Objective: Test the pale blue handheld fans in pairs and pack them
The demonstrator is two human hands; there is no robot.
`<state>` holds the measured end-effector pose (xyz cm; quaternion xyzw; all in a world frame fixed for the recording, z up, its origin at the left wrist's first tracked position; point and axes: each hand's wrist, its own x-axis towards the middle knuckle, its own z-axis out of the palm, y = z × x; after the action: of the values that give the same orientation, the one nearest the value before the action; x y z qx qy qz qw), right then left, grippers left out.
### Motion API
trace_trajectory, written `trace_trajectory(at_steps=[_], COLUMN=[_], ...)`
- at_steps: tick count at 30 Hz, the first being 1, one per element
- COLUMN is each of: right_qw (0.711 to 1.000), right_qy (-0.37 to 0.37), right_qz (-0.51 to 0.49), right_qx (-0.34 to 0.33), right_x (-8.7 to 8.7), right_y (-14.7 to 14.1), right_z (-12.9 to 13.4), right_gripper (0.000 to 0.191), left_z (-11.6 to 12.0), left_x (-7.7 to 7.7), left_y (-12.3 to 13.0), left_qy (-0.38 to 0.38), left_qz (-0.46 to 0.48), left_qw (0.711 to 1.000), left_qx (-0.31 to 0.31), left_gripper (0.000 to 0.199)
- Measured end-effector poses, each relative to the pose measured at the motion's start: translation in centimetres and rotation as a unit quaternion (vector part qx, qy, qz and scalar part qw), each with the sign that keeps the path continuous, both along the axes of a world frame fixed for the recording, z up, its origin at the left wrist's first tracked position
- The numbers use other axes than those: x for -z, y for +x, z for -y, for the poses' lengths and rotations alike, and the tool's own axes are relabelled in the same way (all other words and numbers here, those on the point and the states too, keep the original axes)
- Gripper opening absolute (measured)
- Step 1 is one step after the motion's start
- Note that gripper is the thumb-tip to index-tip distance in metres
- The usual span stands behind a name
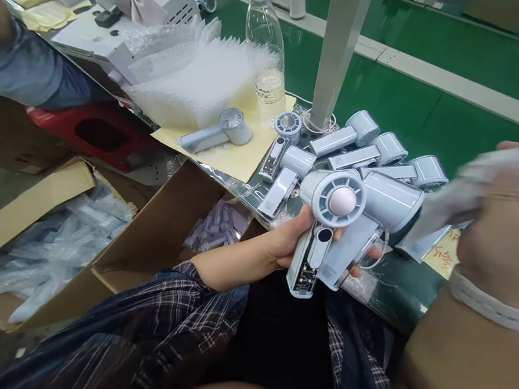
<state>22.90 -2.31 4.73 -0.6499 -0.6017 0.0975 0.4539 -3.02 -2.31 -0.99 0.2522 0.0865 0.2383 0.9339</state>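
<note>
The left hand (284,242) is closed around two handheld fans, a front one (307,252) with a round pale centre and a rear one (390,202), held over the lap by the near edge of the table (393,301); the right hand (506,230) grips a pale, limp piece (465,190), too blurred to name. The fans look light, stiff and smooth, probably a bit slippery, so their handles seem the best hold, with fingertips off the bared circuit board (easily scuffed, I'd guess). The fan heads nearly overlap and could knock together. Beyond them more fans (390,149) crowd the grey post (340,52), and an open carton (138,245) sits below the edge, so the lap side seems to offer more room.
</note>
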Motion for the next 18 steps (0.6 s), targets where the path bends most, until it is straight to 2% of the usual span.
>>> trace_trajectory(at_steps=[2, 3, 4, 5, 7, 8, 10, 12, 15, 18], right_qw=[0.996, 0.998, 0.997, 0.982, 0.924, 0.906, 0.896, 0.885, 0.871, 0.875], right_qy=[-0.007, -0.027, -0.06, -0.097, -0.148, -0.152, -0.121, -0.096, -0.076, -0.032], right_qz=[0.059, 0.034, -0.036, -0.133, -0.305, -0.355, -0.409, -0.445, -0.475, -0.478], right_qx=[0.059, 0.038, -0.023, -0.093, -0.176, -0.174, -0.12, -0.099, -0.1, -0.072], right_x=[0.5, 0.9, 1.3, 1.7, 2.6, 2.9, 3.3, 3.3, 3.1, 3.0], right_y=[-1.6, -2.6, -3.6, -4.5, -5.7, -6.1, -6.3, -6.1, -5.7, -5.3], right_z=[1.2, 2.0, 2.9, 3.8, 5.4, 6.1, 6.8, 7.0, 7.1, 7.6], right_gripper=[0.063, 0.062, 0.059, 0.056, 0.054, 0.053, 0.046, 0.042, 0.045, 0.037], left_z=[0.0, 0.0, 0.1, 0.2, 0.5, 0.6, 1.0, 1.4, 1.6, 0.9], left_x=[-0.4, -0.6, -1.0, -1.4, -2.6, -3.3, -4.6, -5.5, -5.6, -5.1], left_y=[0.2, 0.3, 0.4, 0.6, 0.8, 0.9, 1.2, 1.5, 2.3, 3.6], left_qy=[0.03, 0.053, 0.079, 0.108, 0.16, 0.177, 0.188, 0.195, 0.22, 0.203], left_qz=[-0.031, -0.051, -0.073, -0.097, -0.15, -0.17, -0.194, -0.195, -0.192, -0.15], left_qw=[0.998, 0.992, 0.983, 0.971, 0.948, 0.943, 0.94, 0.941, 0.939, 0.951], left_qx=[-0.055, -0.099, -0.147, -0.188, -0.229, -0.226, -0.208, -0.198, -0.181, -0.178], left_gripper=[0.081, 0.081, 0.081, 0.08, 0.077, 0.076, 0.075, 0.075, 0.073, 0.077])
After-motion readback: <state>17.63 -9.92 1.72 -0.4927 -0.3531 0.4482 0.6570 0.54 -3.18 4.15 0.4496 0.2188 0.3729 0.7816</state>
